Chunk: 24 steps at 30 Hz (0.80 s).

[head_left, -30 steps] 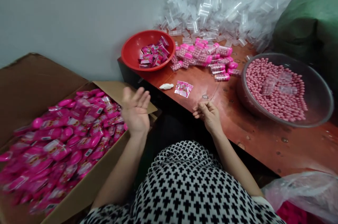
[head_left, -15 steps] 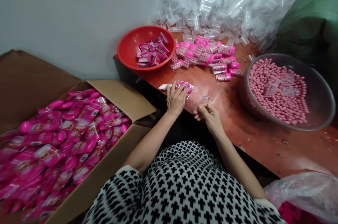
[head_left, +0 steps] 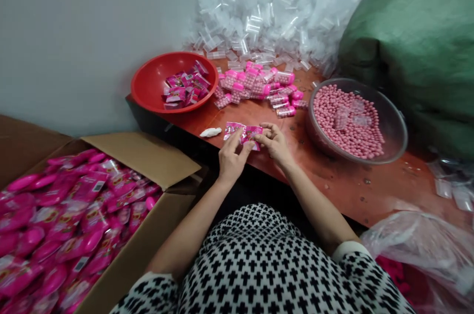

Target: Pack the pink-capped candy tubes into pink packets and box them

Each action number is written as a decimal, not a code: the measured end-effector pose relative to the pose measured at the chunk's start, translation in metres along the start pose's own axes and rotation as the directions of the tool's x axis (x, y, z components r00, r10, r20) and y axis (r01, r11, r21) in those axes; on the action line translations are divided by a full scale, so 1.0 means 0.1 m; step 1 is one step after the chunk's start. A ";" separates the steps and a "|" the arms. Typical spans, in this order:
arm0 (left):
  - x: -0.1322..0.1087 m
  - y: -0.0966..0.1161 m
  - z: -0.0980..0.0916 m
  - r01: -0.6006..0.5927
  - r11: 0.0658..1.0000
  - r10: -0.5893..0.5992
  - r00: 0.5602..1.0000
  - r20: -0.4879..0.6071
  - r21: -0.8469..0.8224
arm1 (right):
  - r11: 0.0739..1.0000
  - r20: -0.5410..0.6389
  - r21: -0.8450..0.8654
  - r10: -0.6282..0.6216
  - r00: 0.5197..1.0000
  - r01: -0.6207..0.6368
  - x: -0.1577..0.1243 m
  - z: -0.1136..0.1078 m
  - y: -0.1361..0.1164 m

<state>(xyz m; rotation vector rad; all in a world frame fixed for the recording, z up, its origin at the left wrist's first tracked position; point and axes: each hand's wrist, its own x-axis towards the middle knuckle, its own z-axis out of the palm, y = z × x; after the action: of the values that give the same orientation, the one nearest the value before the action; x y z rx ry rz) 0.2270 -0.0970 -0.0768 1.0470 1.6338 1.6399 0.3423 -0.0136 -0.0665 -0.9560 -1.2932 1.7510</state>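
Observation:
Near the table's front edge, my left hand (head_left: 232, 158) has its thumb and fingers closed on the lower left of a shiny pink packet (head_left: 253, 132). My right hand (head_left: 276, 146) pinches the right side of that packet. Under and beside my left fingertips lies a second pink packet (head_left: 232, 127), flat on the table; whether the two are joined I cannot tell. A crumpled white wad (head_left: 211, 132) rests just left of them. Behind my hands is a pile of small clear tubes with pink caps (head_left: 259, 84), filled with pink beads.
A red bowl (head_left: 144, 84) with pink packets stands at the back left. To the right is a clear basin (head_left: 398, 143) of pink beads. Empty clear tubes (head_left: 255, 22) are heaped behind. A cardboard box (head_left: 140, 158) full of pink packages sits left, a green sack (head_left: 418, 47) at right.
My right hand has moved up and left to the packet and now grips it. My left hand has shifted from lying over the packets to pinching one. The view has swung right.

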 end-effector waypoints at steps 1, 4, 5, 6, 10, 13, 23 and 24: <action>0.01 0.02 0.00 0.131 0.986 -0.129 0.991 0.030 -0.101 | 0.999 0.045 -0.031 0.023 0.999 -0.021 0.00 -0.03 -0.03; 0.06 0.02 0.01 0.470 0.837 -0.408 0.878 0.251 -0.282 | 0.981 0.197 -0.179 0.105 0.975 -0.070 -0.01 -0.14 -0.10; 0.07 0.01 0.01 0.531 0.792 -0.449 0.841 0.302 -0.300 | 0.967 0.232 -0.246 0.119 0.965 -0.060 0.00 -0.17 -0.13; 0.08 0.01 0.02 0.565 0.764 -0.476 0.820 0.319 -0.313 | 0.944 0.233 -0.329 0.113 0.966 -0.031 0.03 -0.21 -0.15; 0.09 0.02 0.04 0.571 0.748 -0.530 0.821 0.213 -0.338 | 0.588 -0.074 -0.809 -0.112 0.991 0.006 0.27 -0.32 -0.27; 0.05 0.03 0.06 0.555 0.761 -0.538 0.830 0.151 -0.336 | 0.245 -0.239 -0.953 -0.254 0.937 -0.177 0.53 -0.40 -0.33; -0.05 0.02 0.06 0.629 0.660 -0.638 0.758 0.136 -0.411 | 0.132 0.228 -0.953 -0.278 0.933 0.272 0.47 -0.81 -0.05; -0.05 0.02 0.06 0.636 0.643 -0.647 0.749 0.142 -0.426 | 0.150 0.250 -0.942 -0.283 0.926 0.301 0.40 -0.84 -0.05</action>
<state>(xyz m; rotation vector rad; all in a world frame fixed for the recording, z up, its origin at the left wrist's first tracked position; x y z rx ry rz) 0.2354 -0.0984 -0.0756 0.1501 1.3082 1.4087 0.4002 0.0575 -0.0845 -1.1688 -2.4971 0.3816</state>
